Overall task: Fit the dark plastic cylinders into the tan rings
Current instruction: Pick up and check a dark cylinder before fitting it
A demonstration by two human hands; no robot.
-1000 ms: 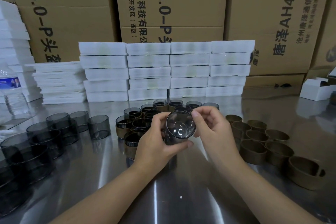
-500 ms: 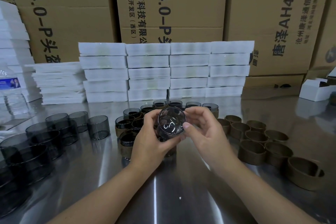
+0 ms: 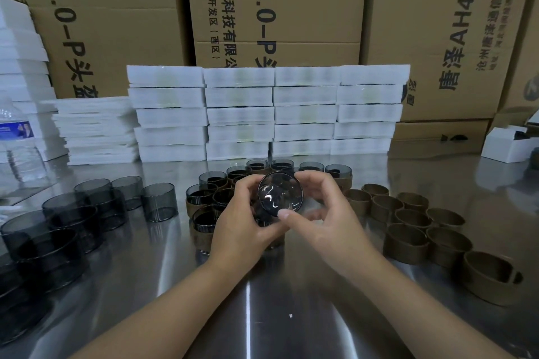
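Gripped by left hand (image 3: 242,221) and right hand (image 3: 323,213): dark plastic cylinder (image 3: 280,194).
Behind, a fitted cluster (image 3: 204,198); loose cylinders (image 3: 159,201), tan rings (image 3: 405,239) remain.

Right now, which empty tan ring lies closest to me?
The rightmost tan ring, largest in view, at the near end of the group; a dark notch shows in its right wall.

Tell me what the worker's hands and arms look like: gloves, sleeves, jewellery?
No gloves on the left hand or right hand, and no ring, watch or wristband shows. The left forearm and right forearm are uncovered down to the frame's bottom edge; no sleeve is in view. Nails look short, unpainted.
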